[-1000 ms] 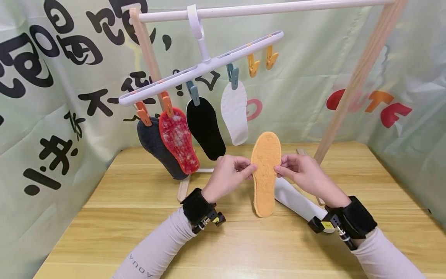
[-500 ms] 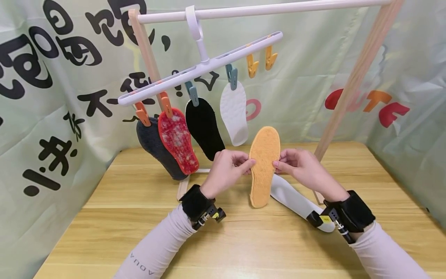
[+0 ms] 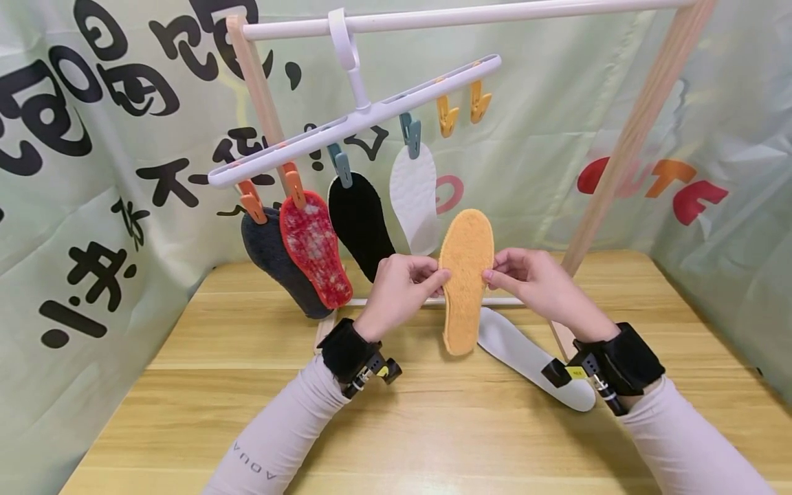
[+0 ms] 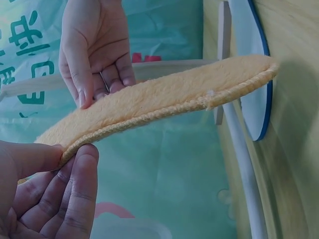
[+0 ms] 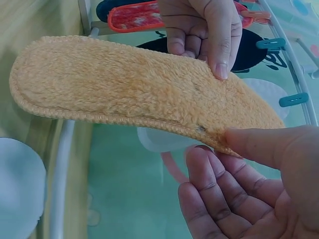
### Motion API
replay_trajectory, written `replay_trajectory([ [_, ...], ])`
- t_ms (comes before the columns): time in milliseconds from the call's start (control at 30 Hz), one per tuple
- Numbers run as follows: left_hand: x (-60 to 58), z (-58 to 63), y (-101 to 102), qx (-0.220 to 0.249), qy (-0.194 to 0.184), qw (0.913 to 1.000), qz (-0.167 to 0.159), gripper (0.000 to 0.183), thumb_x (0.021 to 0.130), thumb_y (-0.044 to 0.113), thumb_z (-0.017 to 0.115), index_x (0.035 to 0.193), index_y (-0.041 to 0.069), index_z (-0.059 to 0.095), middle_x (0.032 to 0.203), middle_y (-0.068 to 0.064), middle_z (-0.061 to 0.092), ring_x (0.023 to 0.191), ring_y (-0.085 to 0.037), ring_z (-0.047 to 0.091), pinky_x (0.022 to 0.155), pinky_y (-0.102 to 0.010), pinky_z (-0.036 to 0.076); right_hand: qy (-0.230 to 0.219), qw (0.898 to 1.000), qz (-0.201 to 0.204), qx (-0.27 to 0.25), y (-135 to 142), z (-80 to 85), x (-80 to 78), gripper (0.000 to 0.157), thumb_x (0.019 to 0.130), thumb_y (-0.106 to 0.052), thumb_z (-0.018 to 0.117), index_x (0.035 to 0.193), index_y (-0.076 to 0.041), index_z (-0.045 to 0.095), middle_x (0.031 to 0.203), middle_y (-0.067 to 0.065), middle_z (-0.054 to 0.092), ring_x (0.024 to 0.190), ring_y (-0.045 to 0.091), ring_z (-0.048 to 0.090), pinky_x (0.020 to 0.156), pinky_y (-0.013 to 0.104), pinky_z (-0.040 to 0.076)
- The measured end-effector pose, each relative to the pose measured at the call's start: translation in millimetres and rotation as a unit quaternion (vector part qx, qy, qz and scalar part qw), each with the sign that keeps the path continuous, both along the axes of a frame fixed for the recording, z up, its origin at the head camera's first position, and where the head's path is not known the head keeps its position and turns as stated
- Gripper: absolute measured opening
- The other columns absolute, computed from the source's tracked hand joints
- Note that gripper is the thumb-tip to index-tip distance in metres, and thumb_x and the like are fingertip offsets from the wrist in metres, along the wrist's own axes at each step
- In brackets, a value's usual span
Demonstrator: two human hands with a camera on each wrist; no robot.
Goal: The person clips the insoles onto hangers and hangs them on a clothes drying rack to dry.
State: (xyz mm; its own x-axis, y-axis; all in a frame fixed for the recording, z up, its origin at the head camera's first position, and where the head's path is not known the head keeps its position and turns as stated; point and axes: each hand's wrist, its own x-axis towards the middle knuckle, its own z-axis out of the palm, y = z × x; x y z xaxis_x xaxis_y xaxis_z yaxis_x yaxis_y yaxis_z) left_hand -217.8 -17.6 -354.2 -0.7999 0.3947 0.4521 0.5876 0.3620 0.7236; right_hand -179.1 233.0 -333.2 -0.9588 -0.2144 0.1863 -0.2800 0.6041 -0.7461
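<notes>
A fuzzy orange insole (image 3: 467, 289) stands upright in the air over the table, held between both hands. My left hand (image 3: 405, 289) pinches its left edge, thumb in front and fingers behind. On the opposite edge my right hand (image 3: 535, 282) pinches it the same way. Stitched edging and fleecy pile show on the insole (image 5: 114, 82) in the right wrist view. Behind it, a white insole (image 3: 414, 199) and a black insole (image 3: 359, 220) hang from teal clips. Two yellow clips (image 3: 448, 117) farther right on the hanger hold nothing.
The lilac clip hanger (image 3: 359, 124) hangs tilted from the rack's white bar (image 3: 470, 17). Orange clips hold a red insole (image 3: 315, 247) and a dark grey insole (image 3: 278, 265). A white insole lying on the table (image 3: 526, 354) is partly under my right wrist. A wooden rack post (image 3: 637, 137) stands right.
Both hands have risen a little and moved slightly away from me, carrying the orange insole up between them. Its top now overlaps the lower part of the hanging white insole's side.
</notes>
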Motion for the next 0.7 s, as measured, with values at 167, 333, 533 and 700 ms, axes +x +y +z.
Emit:
replay_trajectory([
  [167,-2.7,2.7,-0.8,0.007,0.000,1.0000,0.004,0.015,0.100,0.024,0.079,0.093,0.013,0.084,0.075,0.002,0.078,0.067,-0.004,0.070,0.060,-0.020,0.045,-0.005,1.000,-0.006,0.005,-0.9,11.2,-4.2,0.027,0.106,-0.026,0.071,0.118,-0.002,0.071,0.109,0.014,0.078,0.090,0.002,0.072,0.082,0.016,0.055],
  [333,-4.7,5.8,-1.9,0.019,-0.004,0.9998,0.003,0.015,0.101,0.024,0.079,0.093,0.012,0.084,0.075,0.000,0.079,0.069,-0.008,0.073,0.059,-0.022,0.047,-0.005,1.000,-0.020,0.013,-1.3,24.1,-9.4,0.034,0.106,-0.032,0.070,0.126,-0.005,0.069,0.118,0.014,0.077,0.103,0.013,0.075,0.085,0.012,0.052],
  [533,-7.4,10.9,-2.5,0.031,-0.007,0.9995,0.002,0.016,0.101,0.023,0.078,0.093,0.010,0.084,0.078,-0.005,0.080,0.070,-0.009,0.073,0.063,-0.022,0.052,0.004,1.000,-0.027,0.009,-2.3,37.0,-15.1,0.042,0.106,-0.036,0.069,0.135,-0.005,0.067,0.129,0.016,0.074,0.120,0.028,0.073,0.087,0.009,0.050],
  [700,-10.2,13.9,-2.5,0.038,-0.008,0.9992,0.002,0.015,0.101,0.022,0.078,0.094,0.010,0.084,0.079,-0.005,0.080,0.069,-0.007,0.073,0.062,-0.022,0.052,0.004,0.999,-0.036,0.013,-4.2,47.5,-19.1,0.045,0.107,-0.041,0.067,0.140,-0.011,0.065,0.135,0.011,0.073,0.122,0.026,0.071,0.092,0.020,0.051],
])
